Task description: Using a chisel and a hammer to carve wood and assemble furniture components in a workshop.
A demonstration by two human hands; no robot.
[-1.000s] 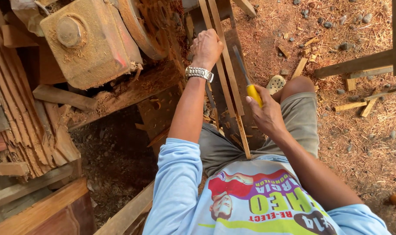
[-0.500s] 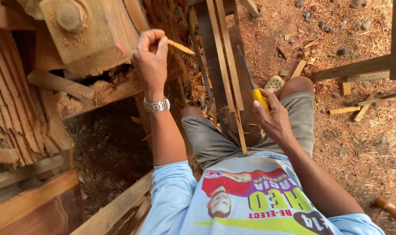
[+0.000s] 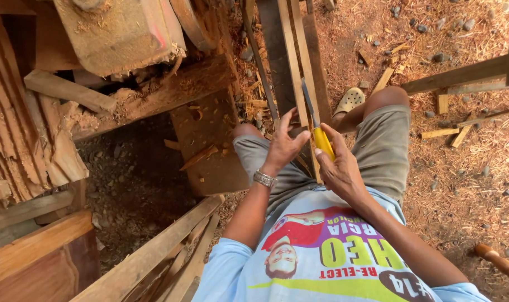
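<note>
Seated person trimming a wood strip with a yellow-handled chisel, centre frame.

Right hand [image 3: 338,170]: grip closed around the chisel [image 3: 317,126] handle, blade pointing up-frame along the long wood strips [image 3: 291,61] that run from top centre down between the knees. Left hand [image 3: 285,142]: fingers spread, grip open, holding nothing, palm just beside the blade and touching or nearly touching a strip; exact contact unclear. Wristwatch [image 3: 264,179] on the left wrist. Sawdust-covered ground [image 3: 461,168] to the right, stacked timber [image 3: 25,134] at left. Judged step: setting the blade on the strip. Next move likely needs the left hand steadying the strip clear of the edge.
</note>
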